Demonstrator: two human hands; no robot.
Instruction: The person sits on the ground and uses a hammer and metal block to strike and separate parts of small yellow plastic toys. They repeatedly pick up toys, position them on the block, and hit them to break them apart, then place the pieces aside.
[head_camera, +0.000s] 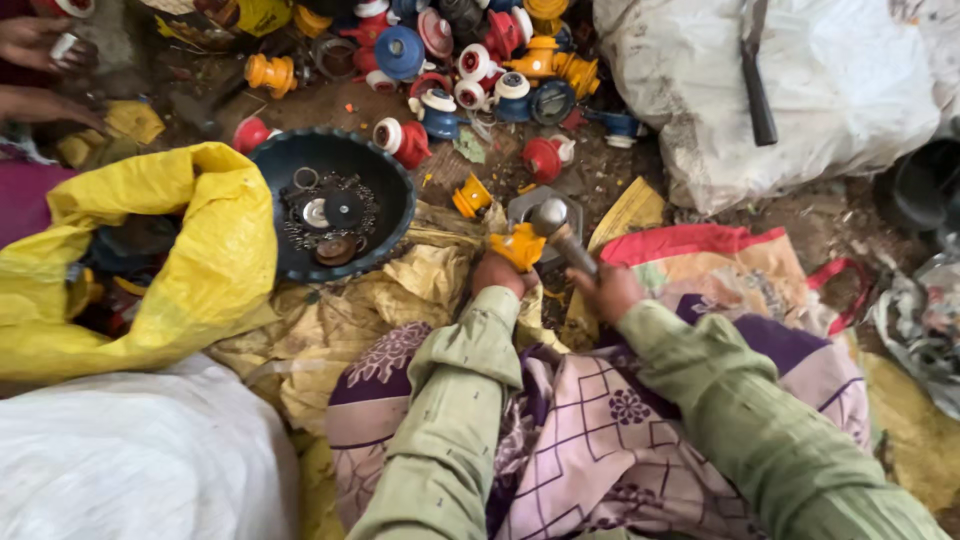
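Head view, one frame. Person was seated on the ground, both arms in pale green sleeves reaching toward 12 o'clock over a patterned purple-and-pink cloth.

Left hand was closed around a yellow plastic fitting, pinning it against a flat grey metal block set on the ground just ahead of the hands.

Right hand was closed around the handle of a hammer; the metal head sat at about 11 o'clock from that hand, directly over the grey block and just beside the yellow fitting. Whether the head touched the fitting could not be told.

Surroundings:
- Dark round basin at 10 o'clock from the hands, holding small metal rings and discs.
- Loose yellow fitting piece on the ground between the basin and the block.
- Heap of coloured plastic fittings (red, blue, orange, white) at 12 o'clock, well beyond the block.
- Yellow sack at 9 o'clock, mouth open, dark contents not identifiable.
- White sack at 1–2 o'clock, with a dark tool lying on top of it.
- Another person's hands at the far 10 o'clock corner, holding a small white object; well apart from the worker's own hands.
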